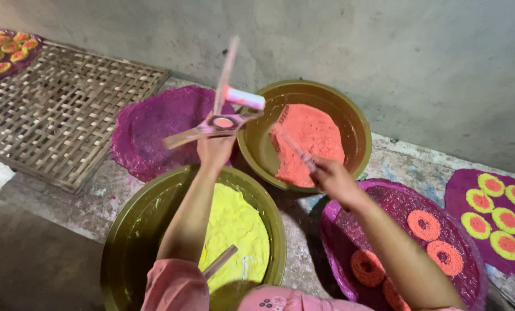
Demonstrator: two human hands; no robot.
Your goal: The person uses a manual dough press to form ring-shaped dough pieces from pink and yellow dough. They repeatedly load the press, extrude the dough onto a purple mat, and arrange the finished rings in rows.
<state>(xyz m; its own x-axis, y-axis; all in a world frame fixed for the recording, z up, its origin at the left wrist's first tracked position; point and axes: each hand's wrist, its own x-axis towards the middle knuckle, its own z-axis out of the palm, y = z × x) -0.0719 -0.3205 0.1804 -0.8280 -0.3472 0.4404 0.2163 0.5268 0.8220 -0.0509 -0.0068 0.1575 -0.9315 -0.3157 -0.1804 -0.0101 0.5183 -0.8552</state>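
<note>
I am looking down at my two hands over bowls of coloured paste on the floor. Nearest to me, the big olive bowl [132, 242] is holding yellow paste [234, 230], and a thin stick [219, 262] is leaning in it near my pink sleeve [174, 288]. My left arm is reaching across this bowl. To the right, a purple tray [476, 270] is carrying orange rings [424, 224], and my right arm is passing over its left edge.

A bit farther, my left hand [214, 151] is curling tight around the handle of a wooden press tool [223, 122], lifting it up in the air. The tool has crossing sticks and a pink roller [244, 98] on top. My right hand [331, 175] is pinching a thin stick [295, 148], and its tip is dipping into the orange paste [309, 144] in the second olive bowl [358, 124].

Behind the tool, an empty-looking purple tray [148, 129] is lying flat. At the far left, a woven bamboo mat [61, 109] is resting against the wall side. At the right edge, another purple tray [459, 198] is holding yellow and orange rings [492, 185].
</note>
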